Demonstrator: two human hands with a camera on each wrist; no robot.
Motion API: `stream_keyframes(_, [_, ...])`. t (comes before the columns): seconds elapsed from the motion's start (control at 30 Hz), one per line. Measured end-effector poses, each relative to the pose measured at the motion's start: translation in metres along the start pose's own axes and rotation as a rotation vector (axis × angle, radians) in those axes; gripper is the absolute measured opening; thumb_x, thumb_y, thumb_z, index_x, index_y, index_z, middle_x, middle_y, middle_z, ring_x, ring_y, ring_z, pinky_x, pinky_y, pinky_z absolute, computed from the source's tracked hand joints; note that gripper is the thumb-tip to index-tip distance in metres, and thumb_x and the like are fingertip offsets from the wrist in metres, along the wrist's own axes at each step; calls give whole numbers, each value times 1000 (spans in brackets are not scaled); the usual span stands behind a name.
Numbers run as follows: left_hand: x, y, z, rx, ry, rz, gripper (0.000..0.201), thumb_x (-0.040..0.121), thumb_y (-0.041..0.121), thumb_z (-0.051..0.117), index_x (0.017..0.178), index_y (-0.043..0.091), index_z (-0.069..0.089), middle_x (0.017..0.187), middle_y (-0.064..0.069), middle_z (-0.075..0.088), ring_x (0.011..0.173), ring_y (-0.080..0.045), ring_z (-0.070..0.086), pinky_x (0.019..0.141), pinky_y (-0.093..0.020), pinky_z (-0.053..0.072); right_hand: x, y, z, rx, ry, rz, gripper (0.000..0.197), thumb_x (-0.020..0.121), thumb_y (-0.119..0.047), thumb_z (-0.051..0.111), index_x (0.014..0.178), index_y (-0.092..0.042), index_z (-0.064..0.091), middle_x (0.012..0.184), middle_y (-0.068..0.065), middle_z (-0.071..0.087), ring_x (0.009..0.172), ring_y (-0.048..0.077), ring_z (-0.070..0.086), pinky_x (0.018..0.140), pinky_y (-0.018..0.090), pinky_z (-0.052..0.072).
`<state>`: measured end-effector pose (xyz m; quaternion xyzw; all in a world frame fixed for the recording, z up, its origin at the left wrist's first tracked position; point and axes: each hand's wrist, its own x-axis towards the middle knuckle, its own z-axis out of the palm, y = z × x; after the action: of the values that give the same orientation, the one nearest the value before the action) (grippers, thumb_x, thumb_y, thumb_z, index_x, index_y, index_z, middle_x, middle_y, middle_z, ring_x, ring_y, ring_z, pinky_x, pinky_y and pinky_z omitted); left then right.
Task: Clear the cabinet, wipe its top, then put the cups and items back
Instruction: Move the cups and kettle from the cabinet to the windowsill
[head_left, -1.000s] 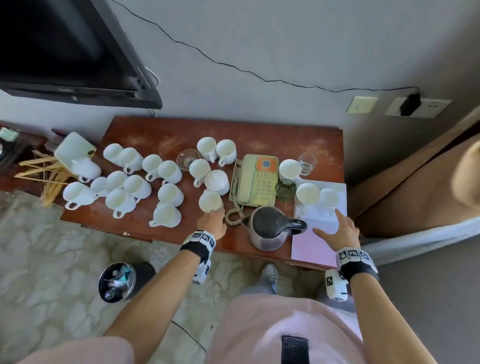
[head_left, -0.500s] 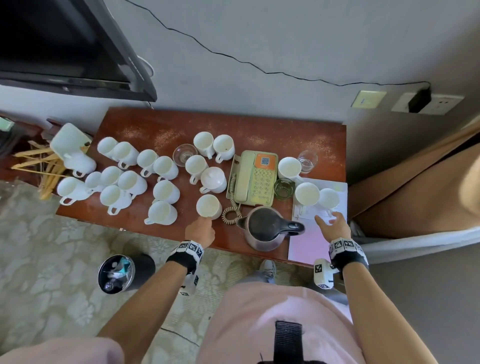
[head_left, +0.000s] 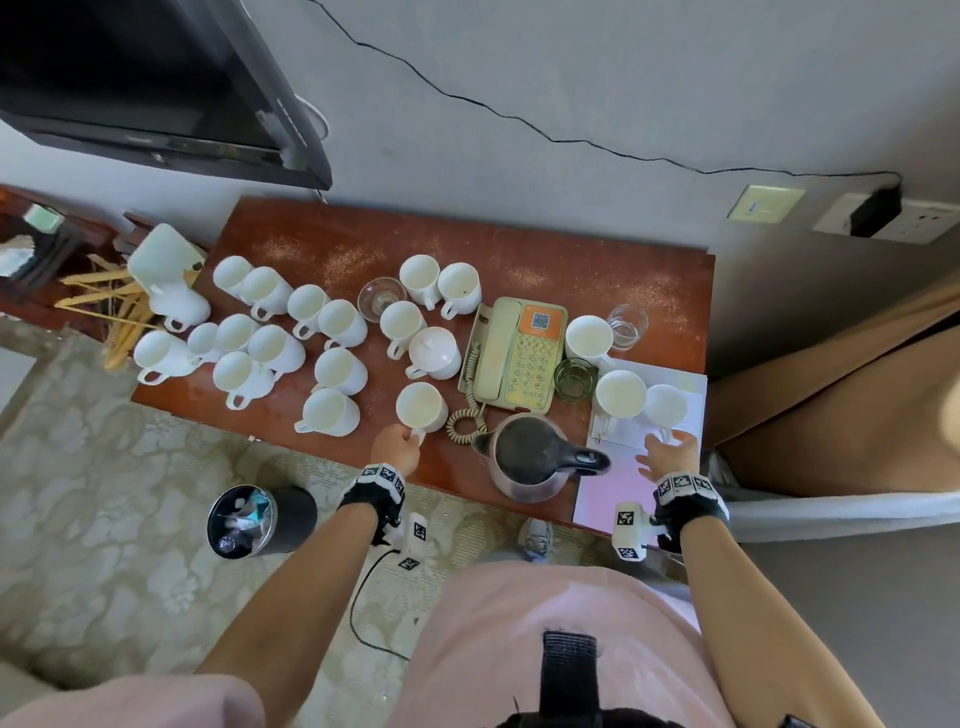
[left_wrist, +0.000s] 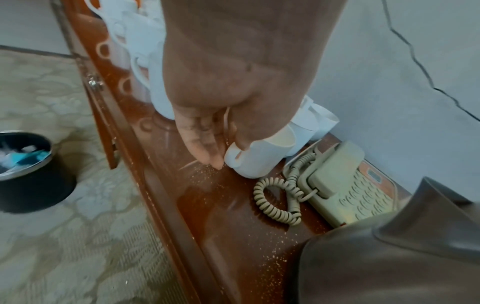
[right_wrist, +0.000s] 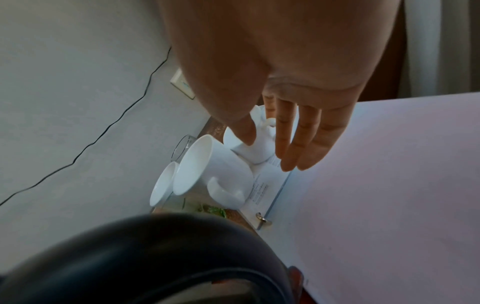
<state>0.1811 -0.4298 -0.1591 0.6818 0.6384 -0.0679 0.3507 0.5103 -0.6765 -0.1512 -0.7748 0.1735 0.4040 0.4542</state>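
Note:
Several white cups stand on the dusty red-brown cabinet top. My left hand is at the front edge and pinches the handle of the nearest white cup. In the left wrist view its thumb lies over that cup's handle, with the straight fingers beside it. My right hand is open, fingers spread, at the rightmost cup on the paper. In the right wrist view the thumb touches this cup.
A beige phone and a steel kettle sit between my hands. Glasses stand at the right, and a pale folder overhangs the front edge. A bin is on the floor and a TV hangs at upper left.
My left hand drew back from the cup's side to its handle. My right hand moved forward across the paper to the rightmost cup. The head view shifted slightly.

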Motion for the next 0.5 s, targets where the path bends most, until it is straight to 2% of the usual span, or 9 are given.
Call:
stream_keyframes(0.1, [3,0,4,-108,-36,-90,24,100,26,60,91,8,73,87,-12,71,85,-34,68,79,-39,55,-5,-4,1,87,-15,34,49,104,-11,49,150,-13,34,128,16,55,100,33,60,94,46,51])
stream_keyframes(0.17, [6,-3,5,-183,-67,-153,20,98,24,60,93,10,73,83,-11,73,76,-31,72,78,-43,61,-4,-4,-1,73,-20,56,42,104,-16,52,144,-7,43,123,15,63,98,30,65,87,43,56])
stream_keyframes(0.2, [8,-4,6,-216,-81,-177,19,98,23,59,96,9,73,82,-11,72,69,-28,71,74,-41,62,-4,-2,-2,64,-30,76,39,104,-19,53,140,-5,48,121,15,66,98,28,68,85,42,57])
stream_keyframes(0.27, [8,-4,5,-263,-102,-202,21,99,21,57,97,7,73,78,-10,70,60,-25,66,61,-34,57,-2,1,-2,70,-52,107,35,103,-26,56,131,-5,56,119,13,68,97,25,70,88,42,59])
stream_keyframes(0.33, [3,2,1,-286,-122,-204,21,100,16,54,90,8,71,79,-11,67,58,-23,62,55,-29,49,-4,0,0,79,-54,98,32,103,-31,56,121,-5,60,110,12,71,91,23,70,85,40,59])
stream_keyframes(0.43, [-3,8,-2,-316,-174,-225,26,105,12,46,90,7,67,80,-10,65,59,-22,59,54,-27,43,-4,-3,2,133,-12,56,31,104,-33,50,113,-5,62,92,10,71,80,20,68,71,34,57])
stream_keyframes(0.5, [-3,9,-3,-328,-196,-230,29,108,16,44,92,7,67,81,-9,66,61,-20,60,57,-28,45,-6,-6,0,171,26,55,34,105,-35,48,99,-5,62,89,11,70,77,19,66,70,33,56])
